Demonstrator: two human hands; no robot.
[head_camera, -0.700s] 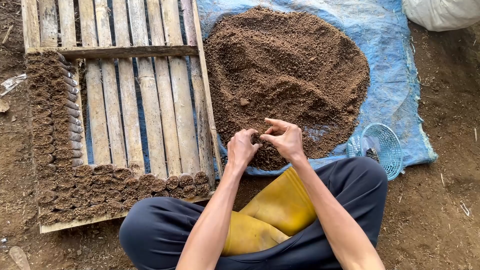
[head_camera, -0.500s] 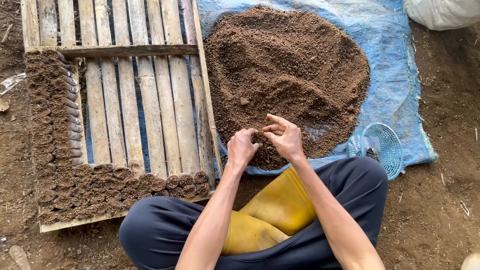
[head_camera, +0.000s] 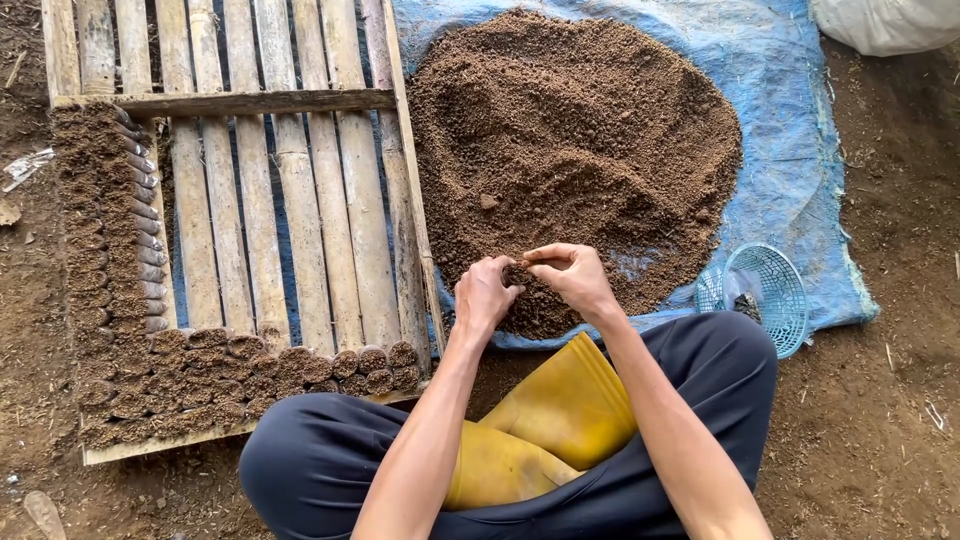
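Observation:
I sit cross-legged at the near edge of a big pile of brown soil (head_camera: 570, 150) on a blue tarp (head_camera: 800, 160). My left hand (head_camera: 487, 295) and my right hand (head_camera: 578, 280) meet over that edge. Both close on a small dark soil-filled tube (head_camera: 515, 272), of which only a little shows between the fingers. The left hand curls around it from the left, and the right hand's fingertips pinch at its top. To the left lies a bamboo slat tray (head_camera: 285, 200) with rows of similar soil-filled tubes (head_camera: 300, 365) along its near and left sides.
A small blue plastic basket (head_camera: 768, 295) sits on the tarp's near right corner. A white sack (head_camera: 890, 20) lies at the top right. Yellow rubber boots (head_camera: 560, 415) are tucked between my legs. Bare dirt ground (head_camera: 900, 400) surrounds everything.
Both hands stay in the same place at the pile's edge. The right hand's fingers have shifted slightly over the tube.

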